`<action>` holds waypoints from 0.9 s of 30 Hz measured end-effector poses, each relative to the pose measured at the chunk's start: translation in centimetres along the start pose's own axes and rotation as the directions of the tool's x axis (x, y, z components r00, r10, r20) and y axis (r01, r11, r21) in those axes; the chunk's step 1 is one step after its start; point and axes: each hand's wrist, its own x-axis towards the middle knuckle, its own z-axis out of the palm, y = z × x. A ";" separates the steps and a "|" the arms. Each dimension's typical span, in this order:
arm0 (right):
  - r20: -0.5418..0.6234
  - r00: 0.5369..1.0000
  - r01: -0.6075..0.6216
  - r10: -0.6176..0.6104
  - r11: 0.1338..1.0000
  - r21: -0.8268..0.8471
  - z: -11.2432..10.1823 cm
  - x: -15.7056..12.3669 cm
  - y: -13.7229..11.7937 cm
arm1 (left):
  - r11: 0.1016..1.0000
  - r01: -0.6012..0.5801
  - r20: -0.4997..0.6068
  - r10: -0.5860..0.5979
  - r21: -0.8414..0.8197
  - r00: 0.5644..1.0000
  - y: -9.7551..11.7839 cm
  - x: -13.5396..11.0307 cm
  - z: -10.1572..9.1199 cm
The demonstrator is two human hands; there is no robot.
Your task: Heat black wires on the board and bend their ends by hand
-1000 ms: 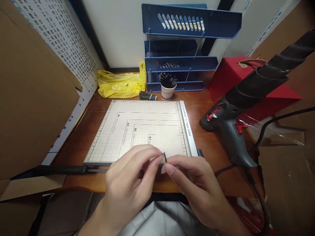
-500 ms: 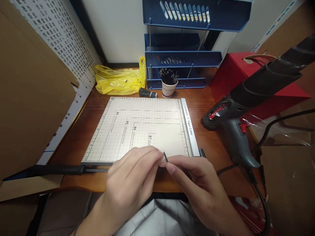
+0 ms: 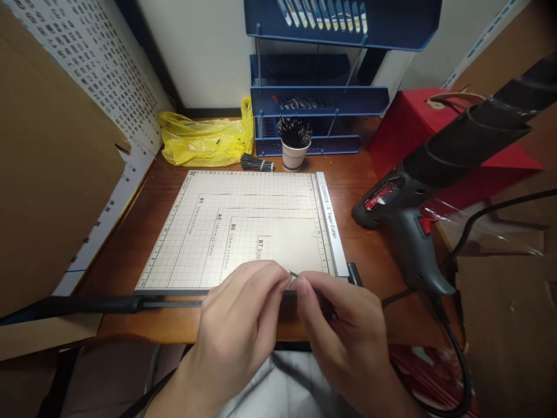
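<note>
My left hand and my right hand meet fingertip to fingertip over the near edge of the paper cutter. Both are closed in a pinch on a short thin dark piece, of which only a small tip shows between the fingers. I cannot make out what the piece is. The hands hover above the cutter's black arm handle, which lies flat along the front edge of the desk.
A heat gun stands at the right with its cord trailing toward me. Behind it is a red box. At the back are a blue tray rack, a paper cup of black pieces, a small black bundle and a yellow bag. Cardboard walls flank both sides.
The fingertips have closed tighter together, so less of the dark piece shows, and it now lies flatter. The camera has tilted slightly down and shifted.
</note>
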 end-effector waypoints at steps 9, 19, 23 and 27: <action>-0.054 0.986 0.151 -0.158 0.981 -0.126 0.2 0.1 0.4 | 1.000 0.029 -0.116 -0.030 -0.003 0.993 0.2 -0.2 0.4; -0.116 0.980 0.135 -0.161 0.969 -0.208 0.7 -0.4 0.5 | 0.995 0.030 -0.053 -0.035 -0.092 0.998 0.5 0.4 0.6; -0.113 0.980 0.134 -0.161 0.967 -0.218 0.9 -0.6 0.7 | 0.990 0.072 -0.025 -0.076 -0.119 0.997 0.5 0.2 0.6; -0.129 0.976 0.149 -0.177 0.967 -0.206 1.1 -0.6 0.9 | 0.984 0.092 0.007 -0.092 -0.155 0.996 0.2 -0.1 0.3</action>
